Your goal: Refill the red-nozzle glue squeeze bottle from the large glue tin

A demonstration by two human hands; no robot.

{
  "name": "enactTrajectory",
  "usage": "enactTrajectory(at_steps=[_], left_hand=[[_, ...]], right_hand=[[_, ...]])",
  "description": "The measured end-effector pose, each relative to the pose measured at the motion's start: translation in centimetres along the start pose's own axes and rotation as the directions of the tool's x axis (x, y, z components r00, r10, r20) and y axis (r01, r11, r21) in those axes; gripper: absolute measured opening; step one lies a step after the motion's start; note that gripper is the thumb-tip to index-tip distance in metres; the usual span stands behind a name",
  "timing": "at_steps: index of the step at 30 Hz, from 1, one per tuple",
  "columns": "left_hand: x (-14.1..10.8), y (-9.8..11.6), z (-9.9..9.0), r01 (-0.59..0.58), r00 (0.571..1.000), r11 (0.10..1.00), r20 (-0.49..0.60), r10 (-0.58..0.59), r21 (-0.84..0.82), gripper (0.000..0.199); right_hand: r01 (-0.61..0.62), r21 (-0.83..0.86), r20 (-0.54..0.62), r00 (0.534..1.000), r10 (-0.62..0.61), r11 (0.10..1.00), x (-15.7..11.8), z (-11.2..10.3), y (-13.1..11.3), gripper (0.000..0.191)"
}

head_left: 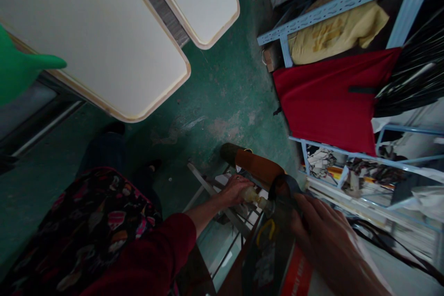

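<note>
My left hand [237, 189], at the end of a dark red sleeve, has its fingers wrapped round a small yellowish translucent bottle [250, 195]. The bottle's narrow neck points at the mouth of a large dark jug [267, 249] with a red label and a yellow mark; whether the two touch I cannot tell. My right hand [326, 236] grips the jug near its black handle, fingers bent over its top and side. Part of its grip is hidden. Behind the jug's top is a brown-orange cylindrical thing [260, 169].
White tabletops [104, 32] with pale edging stand at upper left, a green tapering object [24, 64] beside them. Blue metal shelving [347, 7] holds a yellow sack [336, 34] and a draped red cloth [333, 97]. A metal stand [201, 182] is below my hands, on green floor [208, 97].
</note>
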State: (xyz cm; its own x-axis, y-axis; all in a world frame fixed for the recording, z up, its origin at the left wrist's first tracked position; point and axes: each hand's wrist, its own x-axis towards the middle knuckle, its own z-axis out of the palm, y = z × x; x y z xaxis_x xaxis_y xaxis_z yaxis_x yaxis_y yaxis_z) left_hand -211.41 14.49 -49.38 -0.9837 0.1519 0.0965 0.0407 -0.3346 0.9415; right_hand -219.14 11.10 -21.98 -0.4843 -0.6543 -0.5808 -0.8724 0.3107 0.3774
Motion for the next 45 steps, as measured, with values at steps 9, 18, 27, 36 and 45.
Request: enactTrajectory(at_steps=[9, 18, 27, 36, 45], left_hand=[[-0.7, -1.5, 1.1, 0.032, 0.998, 0.999, -0.047, -0.032, 0.011, 0.059], [-1.3, -2.3, 1.8, 0.079, 0.995, 0.997, -0.059, -0.078, 0.007, 0.062], [-1.4, -1.9, 1.3, 0.078, 0.993, 0.997, -0.085, -0.077, 0.000, 0.063], [-1.0, -2.3, 1.6, 0.025, 0.996, 0.999, -0.087, -0.022, 0.029, 0.063], [-0.7, -2.0, 1.7, 0.024, 0.998, 0.999, -0.064, -0.022, 0.024, 0.061]], right_hand=[[-0.019, 0.008, 0.002, 1.000, 0.019, 1.000, -0.2, 0.1, 0.0, 0.026], [-0.019, 0.021, 0.012, 1.000, 0.019, 1.000, -0.1, 0.0, 0.0, 0.026], [-0.018, -0.007, -0.018, 1.000, 0.018, 1.000, -0.1, -0.1, 0.0, 0.026], [-0.006, -0.013, -0.017, 1.000, 0.006, 1.000, -0.2, 0.3, 0.1, 0.026], [-0.022, -0.013, -0.007, 1.000, 0.022, 1.000, -0.1, 0.1, -0.1, 0.025]])
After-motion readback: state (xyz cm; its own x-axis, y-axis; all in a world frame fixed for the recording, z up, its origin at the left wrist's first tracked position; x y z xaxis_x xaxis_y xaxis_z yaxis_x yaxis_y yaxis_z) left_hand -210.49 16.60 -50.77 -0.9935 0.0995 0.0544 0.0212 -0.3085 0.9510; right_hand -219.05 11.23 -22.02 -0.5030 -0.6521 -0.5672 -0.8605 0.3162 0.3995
